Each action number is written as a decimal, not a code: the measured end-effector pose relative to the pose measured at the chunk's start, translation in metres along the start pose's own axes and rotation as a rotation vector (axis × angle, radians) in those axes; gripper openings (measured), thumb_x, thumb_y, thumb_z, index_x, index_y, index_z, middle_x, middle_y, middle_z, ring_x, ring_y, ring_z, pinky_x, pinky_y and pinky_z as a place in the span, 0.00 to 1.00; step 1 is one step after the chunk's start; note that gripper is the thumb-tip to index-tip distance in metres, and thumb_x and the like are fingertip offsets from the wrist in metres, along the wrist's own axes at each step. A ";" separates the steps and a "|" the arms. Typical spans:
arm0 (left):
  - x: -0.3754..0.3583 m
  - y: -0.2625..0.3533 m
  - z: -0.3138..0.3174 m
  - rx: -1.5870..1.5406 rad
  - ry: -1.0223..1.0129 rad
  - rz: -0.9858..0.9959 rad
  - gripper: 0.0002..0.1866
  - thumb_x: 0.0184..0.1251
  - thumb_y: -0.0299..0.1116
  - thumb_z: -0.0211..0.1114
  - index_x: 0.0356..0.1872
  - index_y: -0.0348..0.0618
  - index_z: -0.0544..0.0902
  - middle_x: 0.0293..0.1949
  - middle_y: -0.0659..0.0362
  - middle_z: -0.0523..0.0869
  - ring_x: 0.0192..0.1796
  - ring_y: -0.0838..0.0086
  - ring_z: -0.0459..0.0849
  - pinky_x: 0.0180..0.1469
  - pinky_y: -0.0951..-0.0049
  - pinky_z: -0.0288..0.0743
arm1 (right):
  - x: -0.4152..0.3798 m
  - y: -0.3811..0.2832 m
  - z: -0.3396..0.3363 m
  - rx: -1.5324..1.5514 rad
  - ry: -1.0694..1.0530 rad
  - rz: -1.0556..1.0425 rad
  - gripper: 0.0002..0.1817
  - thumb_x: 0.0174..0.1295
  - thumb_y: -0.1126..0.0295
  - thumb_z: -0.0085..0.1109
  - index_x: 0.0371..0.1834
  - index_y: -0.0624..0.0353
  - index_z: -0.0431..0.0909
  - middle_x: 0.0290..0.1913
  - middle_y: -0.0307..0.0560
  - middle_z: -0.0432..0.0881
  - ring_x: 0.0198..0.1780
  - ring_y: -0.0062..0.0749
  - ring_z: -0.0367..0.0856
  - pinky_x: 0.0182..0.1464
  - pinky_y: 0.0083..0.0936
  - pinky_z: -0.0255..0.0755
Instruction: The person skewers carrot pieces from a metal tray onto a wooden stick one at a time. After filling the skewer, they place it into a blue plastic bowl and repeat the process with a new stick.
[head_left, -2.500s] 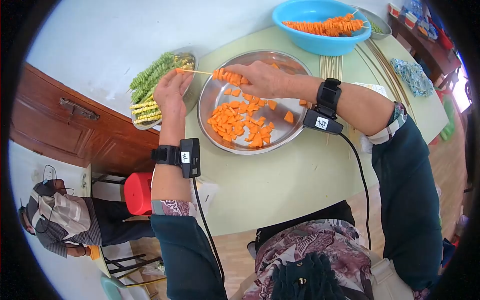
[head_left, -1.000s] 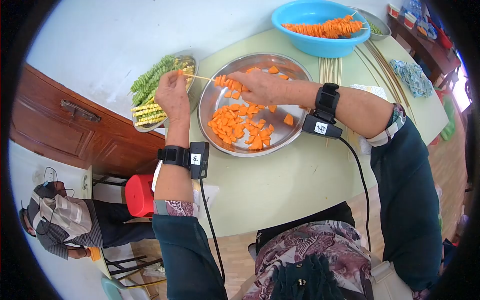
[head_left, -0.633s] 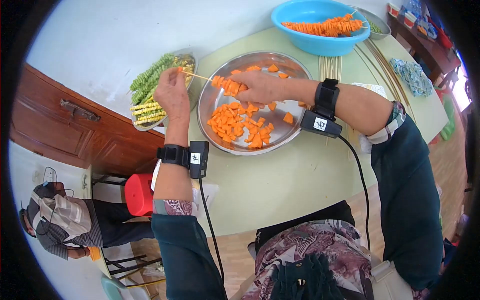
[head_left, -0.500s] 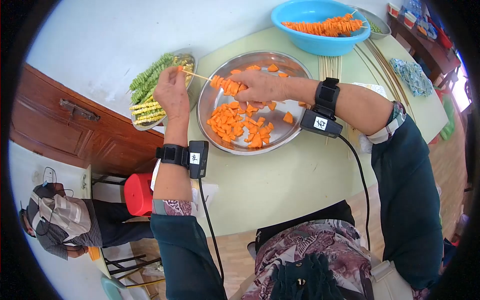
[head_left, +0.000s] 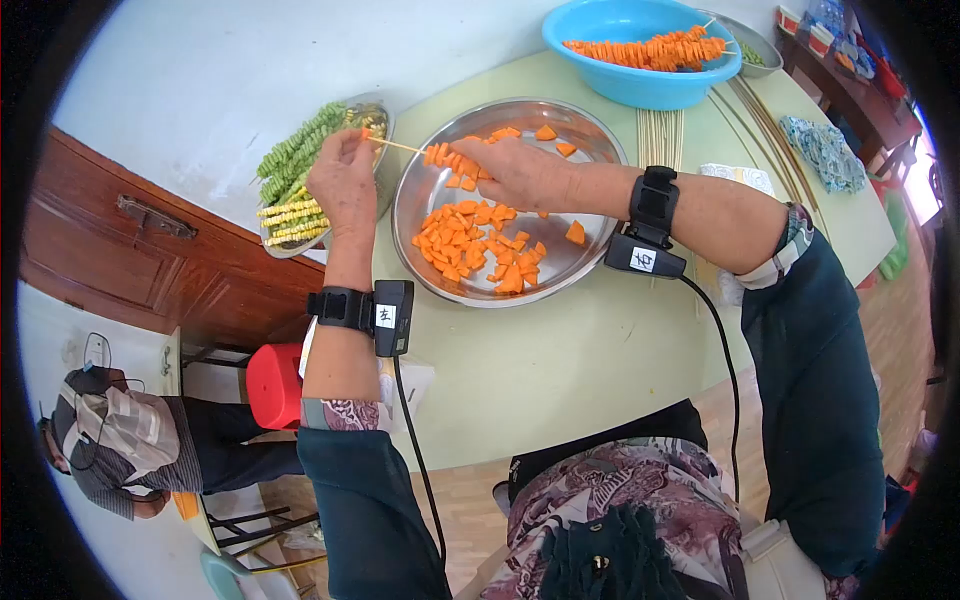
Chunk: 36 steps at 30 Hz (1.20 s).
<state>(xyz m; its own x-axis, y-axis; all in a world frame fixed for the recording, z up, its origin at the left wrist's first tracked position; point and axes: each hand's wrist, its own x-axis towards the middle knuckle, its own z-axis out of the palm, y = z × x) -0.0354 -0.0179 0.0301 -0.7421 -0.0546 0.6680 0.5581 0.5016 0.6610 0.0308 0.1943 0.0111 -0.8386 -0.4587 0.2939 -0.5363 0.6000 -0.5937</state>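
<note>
A thin wooden skewer (head_left: 396, 145) runs between my two hands, with orange carrot pieces (head_left: 440, 156) threaded close together toward its right part. My left hand (head_left: 345, 185) is closed in a pinch at the skewer's left end, where a small bit of carrot (head_left: 366, 134) shows at the fingertips. Wrapped about the threaded pieces and the skewer is my right hand (head_left: 525, 175), its fingers partly hidden from above. Under it stands a wide steel basin (head_left: 570, 280), and loose cut carrot pieces (head_left: 460, 240) lie inside.
Left of the basin, a metal tray (head_left: 385, 180) holds green and yellow skewers (head_left: 300, 160). A blue tub (head_left: 640, 92) with carrot skewers stands at the back, near bare skewers (head_left: 660, 135) and a patterned cloth (head_left: 822, 153). A person (head_left: 130, 430) stands beyond a red stool (head_left: 274, 385).
My right hand has turned slightly, and its fingers now show less below the skewer. My left hand stays almost in place at the skewer's end.
</note>
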 end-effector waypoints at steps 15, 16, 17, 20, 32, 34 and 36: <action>-0.028 0.028 0.034 0.035 -0.134 0.144 0.13 0.51 0.23 0.60 0.40 0.40 0.81 0.28 0.51 0.85 0.31 0.73 0.84 0.36 0.74 0.76 | 0.013 -0.002 -0.005 0.454 -0.012 0.124 0.23 0.52 0.74 0.46 0.54 0.64 0.66 0.24 0.47 0.80 0.17 0.27 0.75 0.21 0.23 0.70; -0.032 0.027 0.035 0.036 -0.131 0.137 0.13 0.51 0.23 0.60 0.40 0.40 0.81 0.28 0.51 0.85 0.31 0.73 0.84 0.36 0.74 0.76 | 0.014 0.004 -0.006 0.417 0.003 0.101 0.24 0.51 0.74 0.46 0.55 0.65 0.66 0.23 0.46 0.80 0.15 0.25 0.73 0.18 0.22 0.69; -0.033 0.028 0.036 0.051 -0.164 0.106 0.14 0.51 0.23 0.60 0.42 0.40 0.80 0.28 0.51 0.85 0.31 0.73 0.84 0.36 0.74 0.76 | 0.015 0.009 -0.007 0.378 0.023 0.076 0.24 0.51 0.74 0.46 0.55 0.66 0.66 0.22 0.45 0.80 0.13 0.24 0.72 0.16 0.21 0.67; -0.033 0.037 0.038 0.054 -0.214 0.084 0.17 0.53 0.21 0.58 0.47 0.38 0.77 0.30 0.53 0.84 0.33 0.75 0.83 0.37 0.77 0.75 | 0.011 0.002 -0.014 0.436 0.070 0.102 0.24 0.51 0.74 0.46 0.55 0.66 0.67 0.22 0.45 0.79 0.13 0.24 0.72 0.17 0.20 0.68; -0.029 0.026 0.017 0.120 -0.583 -0.132 0.13 0.55 0.23 0.60 0.43 0.33 0.79 0.27 0.58 0.83 0.28 0.80 0.81 0.29 0.83 0.74 | 0.014 0.023 -0.015 0.048 0.269 0.015 0.26 0.48 0.69 0.49 0.54 0.63 0.68 0.30 0.54 0.79 0.30 0.39 0.77 0.36 0.31 0.72; -0.028 0.021 0.015 0.289 -0.789 -0.012 0.09 0.55 0.25 0.60 0.38 0.35 0.81 0.24 0.59 0.82 0.27 0.82 0.81 0.27 0.84 0.73 | 0.015 0.026 -0.013 0.050 0.247 0.008 0.25 0.49 0.67 0.50 0.52 0.65 0.68 0.38 0.62 0.78 0.42 0.52 0.77 0.47 0.39 0.71; -0.028 0.020 0.015 0.357 -0.810 -0.010 0.10 0.55 0.24 0.61 0.39 0.35 0.81 0.26 0.58 0.83 0.28 0.80 0.81 0.28 0.81 0.73 | 0.018 0.032 -0.008 0.006 0.292 -0.079 0.26 0.48 0.70 0.50 0.55 0.62 0.68 0.24 0.52 0.79 0.22 0.33 0.79 0.28 0.29 0.73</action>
<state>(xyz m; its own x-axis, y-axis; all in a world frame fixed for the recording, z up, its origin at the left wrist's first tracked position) -0.0092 0.0066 0.0196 -0.8568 0.4999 0.1261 0.5014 0.7511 0.4294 -0.0025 0.2110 0.0034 -0.7868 -0.2956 0.5418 -0.6013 0.5652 -0.5648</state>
